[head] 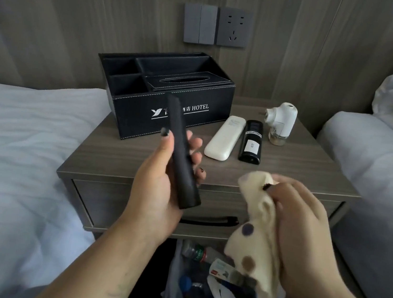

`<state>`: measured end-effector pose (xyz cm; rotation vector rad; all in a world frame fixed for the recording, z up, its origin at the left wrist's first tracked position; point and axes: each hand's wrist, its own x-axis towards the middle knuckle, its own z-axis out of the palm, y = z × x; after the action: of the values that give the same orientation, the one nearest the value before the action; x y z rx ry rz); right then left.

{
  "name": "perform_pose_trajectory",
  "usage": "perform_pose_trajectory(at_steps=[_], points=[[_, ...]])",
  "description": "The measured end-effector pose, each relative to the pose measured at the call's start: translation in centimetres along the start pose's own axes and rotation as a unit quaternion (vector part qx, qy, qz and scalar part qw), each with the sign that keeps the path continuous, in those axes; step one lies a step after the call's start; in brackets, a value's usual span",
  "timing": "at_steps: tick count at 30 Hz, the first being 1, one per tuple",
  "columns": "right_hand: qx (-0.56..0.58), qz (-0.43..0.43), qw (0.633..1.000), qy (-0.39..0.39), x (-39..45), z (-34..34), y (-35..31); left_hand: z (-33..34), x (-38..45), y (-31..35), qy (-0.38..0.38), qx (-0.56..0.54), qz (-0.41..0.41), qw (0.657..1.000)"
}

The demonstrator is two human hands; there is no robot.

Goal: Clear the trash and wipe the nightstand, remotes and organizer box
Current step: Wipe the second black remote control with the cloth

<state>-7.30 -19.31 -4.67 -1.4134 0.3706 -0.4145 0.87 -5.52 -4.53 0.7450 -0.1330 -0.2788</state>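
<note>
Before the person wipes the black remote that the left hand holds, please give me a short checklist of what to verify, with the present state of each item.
1. Left hand grips the black remote: ok.
2. Right hand holds the cloth: ok.
3. Cloth touches the remote: not ok, they are apart.
4. Nightstand has bare space to set the remote down: ok.
5. White remote and second black remote lie out of the way: ok.
6. Cloth is damp: cannot tell.

Centre of frame: left hand point(161, 181) grips a black remote point(181, 154) above the nightstand point(288, 166). Lower right: right hand point(305, 228) holds a spotted cream cloth point(258, 222). Behind: organizer box point(170, 110), white remote point(222, 137), second black remote point(251, 141). Bottom centre: trash bag point(217, 289).
</note>
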Motion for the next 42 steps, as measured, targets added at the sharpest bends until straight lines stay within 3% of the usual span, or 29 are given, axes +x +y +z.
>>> perform_pose_trajectory(at_steps=[2, 5, 8, 12, 18, 22, 27, 32, 35, 39, 42], points=[[-0.071, -0.141, 0.987, 0.034, -1.0, 0.6, 0.3, 0.8, -0.2, -1.0, 0.021, -0.023, -0.042, 0.999], [-0.210, -0.364, 0.907, -0.033, -2.2, 2.3, 2.0, 1.6, -0.4, -2.1, 0.039, -0.060, -0.104, 0.992], [-0.304, -0.457, 0.833, -0.066, -2.1, 2.8, 3.7, 1.4, -1.0, -1.8, 0.010, -0.093, -0.143, 0.985], [-0.303, -0.477, 0.822, -0.072, -1.8, 2.8, 3.0, 0.7, -1.7, -1.3, -0.054, -0.088, -0.167, 0.981], [-0.168, -0.365, 0.904, -0.144, -0.2, 1.7, 1.2, 1.2, -2.0, -1.2, -0.075, -0.095, -0.183, 0.976], [-0.189, -0.414, 0.884, -0.104, -0.6, 1.2, 1.2, 0.9, -1.6, -1.0, -0.069, -0.101, -0.155, 0.980], [-0.211, -0.376, 0.883, -0.185, -1.8, 1.1, 2.2, 0.3, -0.9, -0.3, -0.044, -0.099, -0.150, 0.983], [-0.283, -0.445, 0.828, -0.191, -1.4, 0.8, 2.2, 0.1, -1.0, -0.3, -0.046, -0.070, -0.147, 0.986], [-0.282, -0.450, 0.824, -0.197, -1.4, 0.9, 2.6, -0.2, -1.3, -0.6, -0.059, -0.054, -0.159, 0.984], [-0.252, -0.438, 0.851, -0.144, -1.0, 1.2, 2.7, 0.2, -1.8, -0.8, -0.085, -0.033, -0.217, 0.972], [-0.263, -0.456, 0.847, -0.069, -0.5, 1.3, 2.4, 0.6, -2.3, -1.4, -0.107, -0.015, -0.233, 0.966]])
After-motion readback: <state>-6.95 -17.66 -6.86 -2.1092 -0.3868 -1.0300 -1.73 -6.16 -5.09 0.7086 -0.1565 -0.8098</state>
